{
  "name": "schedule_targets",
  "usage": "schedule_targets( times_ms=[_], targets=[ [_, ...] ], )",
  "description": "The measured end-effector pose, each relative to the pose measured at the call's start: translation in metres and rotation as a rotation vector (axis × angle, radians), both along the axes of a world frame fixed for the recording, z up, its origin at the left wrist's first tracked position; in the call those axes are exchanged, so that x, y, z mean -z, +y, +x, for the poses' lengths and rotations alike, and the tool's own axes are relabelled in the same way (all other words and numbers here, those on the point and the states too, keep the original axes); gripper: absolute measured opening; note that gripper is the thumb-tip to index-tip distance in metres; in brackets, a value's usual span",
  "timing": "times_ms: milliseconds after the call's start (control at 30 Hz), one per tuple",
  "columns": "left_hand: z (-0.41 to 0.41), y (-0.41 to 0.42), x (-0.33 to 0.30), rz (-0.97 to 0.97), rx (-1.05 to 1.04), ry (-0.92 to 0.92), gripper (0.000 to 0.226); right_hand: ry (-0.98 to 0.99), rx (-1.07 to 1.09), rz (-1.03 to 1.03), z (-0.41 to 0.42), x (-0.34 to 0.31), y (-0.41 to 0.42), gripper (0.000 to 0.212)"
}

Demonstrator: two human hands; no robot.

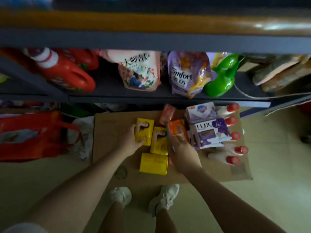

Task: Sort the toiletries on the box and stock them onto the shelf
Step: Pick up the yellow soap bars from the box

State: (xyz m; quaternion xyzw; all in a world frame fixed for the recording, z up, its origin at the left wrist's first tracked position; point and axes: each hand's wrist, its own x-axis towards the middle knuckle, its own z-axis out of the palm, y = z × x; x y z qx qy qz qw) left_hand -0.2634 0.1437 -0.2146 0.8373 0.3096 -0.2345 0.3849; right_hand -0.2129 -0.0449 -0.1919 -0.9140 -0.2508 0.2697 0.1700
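Observation:
A flat cardboard box [107,132] lies on the floor below the shelf [134,98]. On it lie three yellow soap packs: one [146,130] gripped by my left hand [133,140], a second [159,140] beside it, a third [154,163] nearer me. My right hand [182,153] is closed on an orange pack [176,128]. Another orange pack [167,113] lies behind. A purple Lux box [210,133] and a white soap box [200,110] sit to the right, next to several white bottles with red caps [233,121].
The dark shelf holds a red detergent jug [67,73], a pink refill pouch [139,71], a purple Comfort pouch [188,74] and a green bottle [222,78]. A red bag [33,135] stands left of the box. My feet in white shoes [143,197] stand just before the box.

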Motion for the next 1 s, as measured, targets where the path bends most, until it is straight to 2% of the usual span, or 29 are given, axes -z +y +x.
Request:
schedule_targets(
  times_ms=[67,167,267,367,467,600,700,800,867,933,1000],
  targets=[
    [0.007,-0.008,0.024,0.010,-0.054,-0.054,0.075,-0.004,0.066,0.024,-0.009,0.006,-0.002,0.025],
    [0.021,-0.014,0.043,0.133,-0.051,0.028,0.096,-0.007,0.122,0.075,-0.018,0.012,-0.008,0.020],
    [0.031,-0.006,0.046,0.141,-0.079,0.085,0.096,-0.003,0.151,0.063,-0.026,0.016,-0.007,0.019],
    [0.023,0.014,0.042,0.172,0.029,0.164,0.094,-0.003,0.220,0.029,-0.037,0.013,0.007,0.018],
    [0.005,0.038,0.040,0.043,0.001,0.125,0.086,-0.014,0.232,-0.099,-0.049,0.015,0.031,0.021],
    [-0.007,0.063,0.037,-0.100,-0.162,0.079,0.069,0.054,0.300,-0.330,-0.062,0.024,0.066,0.048],
    [-0.009,0.070,0.039,-0.177,-0.153,0.059,0.065,0.076,0.406,-0.384,-0.066,0.031,0.083,0.047],
    [-0.012,0.084,0.042,-0.231,-0.233,0.074,0.065,0.071,0.473,-0.289,-0.061,0.038,0.095,0.036],
    [-0.019,0.099,0.045,-0.224,-0.271,0.094,0.060,0.115,0.559,-0.104,-0.058,0.042,0.106,0.036],
    [-0.028,0.115,0.049,-0.216,-0.314,0.118,0.053,0.209,0.777,0.108,-0.056,0.045,0.119,0.048],
    [-0.035,0.125,0.051,-0.215,-0.336,0.098,0.051,0.300,1.011,0.182,-0.048,0.050,0.132,0.068]
  ],
)
